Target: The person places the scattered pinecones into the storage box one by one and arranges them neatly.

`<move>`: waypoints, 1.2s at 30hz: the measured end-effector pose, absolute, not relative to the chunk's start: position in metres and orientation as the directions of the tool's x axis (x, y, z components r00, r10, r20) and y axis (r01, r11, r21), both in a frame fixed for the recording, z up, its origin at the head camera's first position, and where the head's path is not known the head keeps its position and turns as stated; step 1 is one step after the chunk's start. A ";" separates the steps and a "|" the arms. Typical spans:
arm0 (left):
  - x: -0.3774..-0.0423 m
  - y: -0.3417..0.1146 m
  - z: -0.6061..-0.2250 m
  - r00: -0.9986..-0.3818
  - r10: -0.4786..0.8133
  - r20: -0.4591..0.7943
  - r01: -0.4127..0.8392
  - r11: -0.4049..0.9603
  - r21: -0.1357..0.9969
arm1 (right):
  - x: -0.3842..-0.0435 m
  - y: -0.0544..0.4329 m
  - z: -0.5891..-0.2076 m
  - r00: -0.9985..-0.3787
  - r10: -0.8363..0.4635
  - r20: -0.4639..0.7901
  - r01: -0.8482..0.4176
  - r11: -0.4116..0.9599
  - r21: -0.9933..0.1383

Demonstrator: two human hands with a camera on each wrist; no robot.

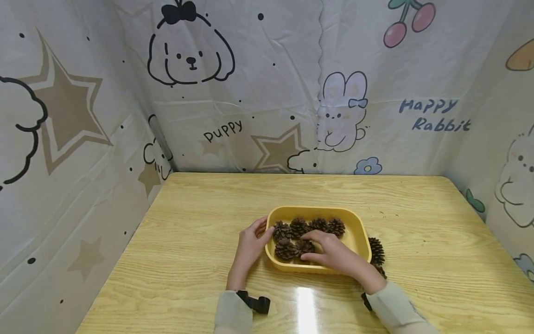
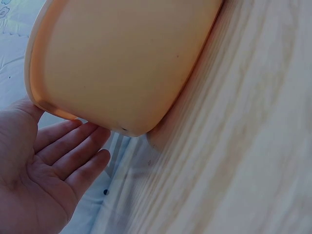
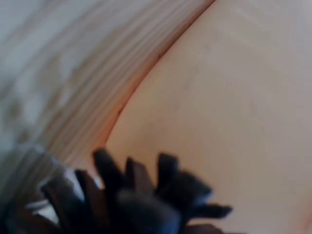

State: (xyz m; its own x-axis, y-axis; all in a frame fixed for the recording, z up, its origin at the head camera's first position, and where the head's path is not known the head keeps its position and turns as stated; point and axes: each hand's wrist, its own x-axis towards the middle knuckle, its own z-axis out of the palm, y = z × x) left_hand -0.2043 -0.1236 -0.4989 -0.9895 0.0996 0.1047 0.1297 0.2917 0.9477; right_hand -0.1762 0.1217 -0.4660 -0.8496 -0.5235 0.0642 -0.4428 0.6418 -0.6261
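Observation:
A yellow plastic tray (image 1: pixel 359 232) with rounded corners stands on the table, and several brown pine cones (image 1: pixel 299 227) lie inside it. My left hand (image 1: pixel 250 243) holds the tray's left end. Its thumb lies over the rim, while the fingers reach along the outer wall (image 2: pixel 122 58) in the left wrist view. Inside the tray, my right hand (image 1: pixel 331 253) has its thumb and fingers around a pine cone (image 1: pixel 305 248) in the front row. The right wrist view does not show that grip; a blurred pine cone (image 3: pixel 146 204) fills its lower part, beside the tray's outer wall (image 3: pixel 219 122).
Just outside the tray's right end, a pine cone (image 1: pixel 376 251) sits on the wooden table (image 1: pixel 200 222), with another (image 1: pixel 380 270) partly hidden by my right forearm. A printed cloth (image 1: pixel 267 83) hangs behind the table and along both sides.

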 end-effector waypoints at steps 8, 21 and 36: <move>-0.204 -0.124 -0.500 -0.989 0.100 0.110 0.136 0.307 0.942 | -0.179 0.116 -0.464 -0.842 -0.539 -0.020 -0.391 0.636 -0.665; -0.205 -0.122 -0.499 -0.991 0.090 0.103 0.126 0.307 0.943 | -0.180 0.118 -0.465 -0.838 -0.542 -0.058 -0.370 0.644 -0.669; -0.205 -0.124 -0.499 -0.990 0.102 0.094 0.121 0.301 0.946 | -0.183 0.121 -0.469 -0.829 -0.552 -0.093 -0.346 0.636 -0.690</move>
